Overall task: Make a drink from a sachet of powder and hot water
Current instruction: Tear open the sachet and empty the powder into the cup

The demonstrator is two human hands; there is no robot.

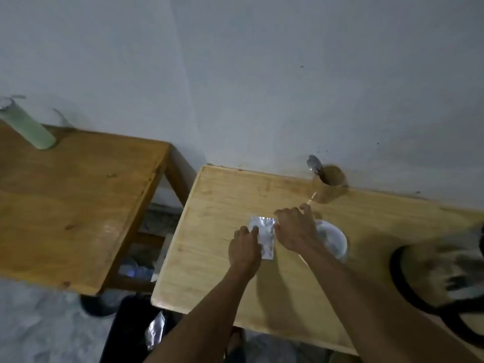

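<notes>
On the darker table (78,200) at my far left I see a pale green tumbler (28,124); its contents I cannot make out. On the lighter table (209,271) my left hand (245,248) and right hand (296,229) each pinch a side of the silvery sachet (264,235), long axis running away from me, its top toward the wall. Just right of it sits a white cup (334,241), partly hidden by my right wrist. Farther back, a wooden holder (331,184) carries a spoon (314,165). A blurred kettle (442,279) fills the right edge.
</notes>
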